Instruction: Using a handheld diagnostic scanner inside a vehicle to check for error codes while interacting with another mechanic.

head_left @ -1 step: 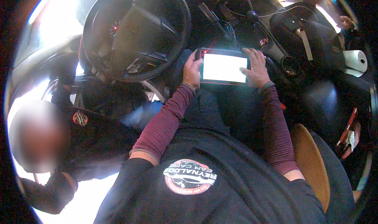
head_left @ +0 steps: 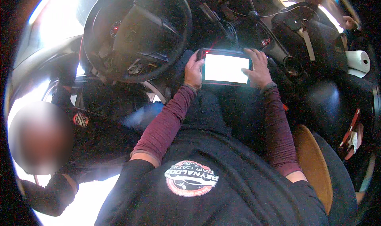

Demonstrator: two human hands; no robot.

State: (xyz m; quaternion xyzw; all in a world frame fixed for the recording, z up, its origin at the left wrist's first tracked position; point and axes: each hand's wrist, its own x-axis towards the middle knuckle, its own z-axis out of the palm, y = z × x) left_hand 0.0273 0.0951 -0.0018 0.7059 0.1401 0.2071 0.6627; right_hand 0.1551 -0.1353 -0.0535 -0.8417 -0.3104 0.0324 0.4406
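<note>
Sitting behind the steering wheel, the person's left hand grasps the glowing tablet's left edge; the right hand grips its right edge, thumb on screen.

Dim interior; hard daylight glare blows out the left edge, the tablet screen between both hands glows white, rims bend darkly.

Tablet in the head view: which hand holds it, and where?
The left hand grips the tablet by its left edge; the right hand rests on its right edge.
</note>
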